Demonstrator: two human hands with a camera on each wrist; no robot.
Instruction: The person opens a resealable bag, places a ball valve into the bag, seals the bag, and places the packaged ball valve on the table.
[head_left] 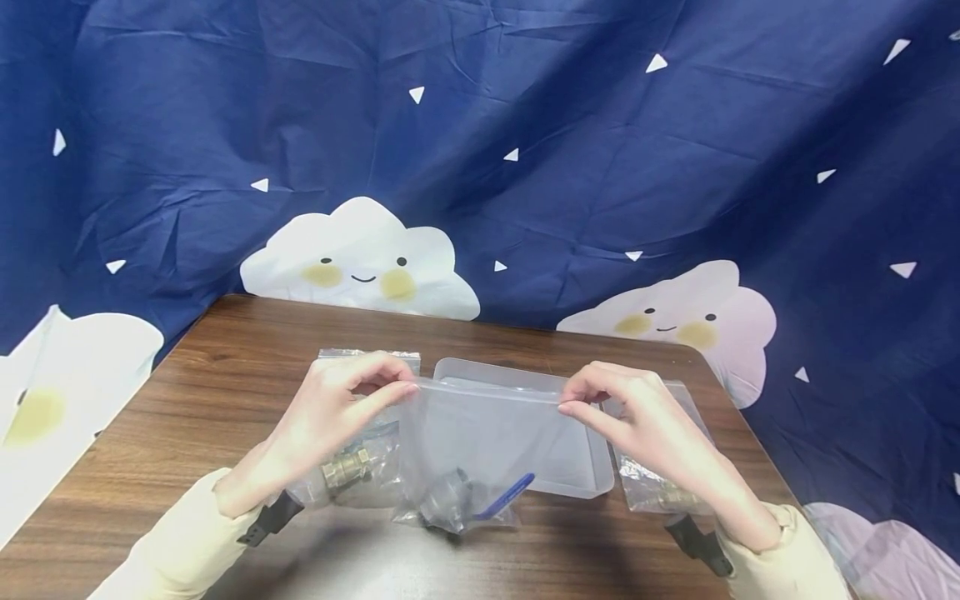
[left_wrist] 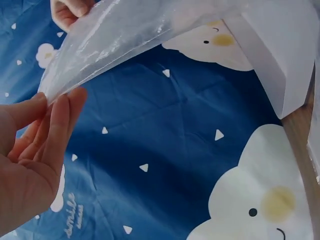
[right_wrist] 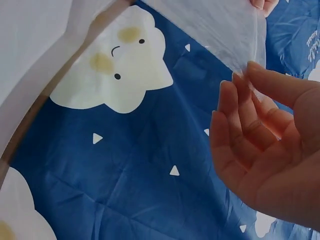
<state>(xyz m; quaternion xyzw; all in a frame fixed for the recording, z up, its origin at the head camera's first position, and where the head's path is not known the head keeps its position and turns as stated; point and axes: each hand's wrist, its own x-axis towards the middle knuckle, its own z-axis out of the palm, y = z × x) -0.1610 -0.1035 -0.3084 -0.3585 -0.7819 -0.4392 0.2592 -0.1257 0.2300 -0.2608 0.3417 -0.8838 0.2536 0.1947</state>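
Observation:
A clear plastic zip bag (head_left: pixel 487 433) hangs upright between both hands, its top edge stretched straight. At one top corner my left hand (head_left: pixel 330 417) pinches the plastic between thumb and fingers. The opposite corner is pinched by my right hand (head_left: pixel 645 417). In the bottom of the bag lies a metal valve (head_left: pixel 448 500) with a blue lever handle (head_left: pixel 506 496). The left wrist view shows the left thumb and fingertips on the film (left_wrist: pixel 115 40); the right wrist view shows the same grip on the other corner (right_wrist: pixel 215 35).
Behind the bag lies a white shallow tray (head_left: pixel 603 467). Left of it is another clear bag with a brass fitting (head_left: pixel 347 468). A further clear bag (head_left: pixel 637 487) with brass-coloured parts lies right of the tray. All are on a brown wooden table (head_left: pixel 172 408) before a blue curtain.

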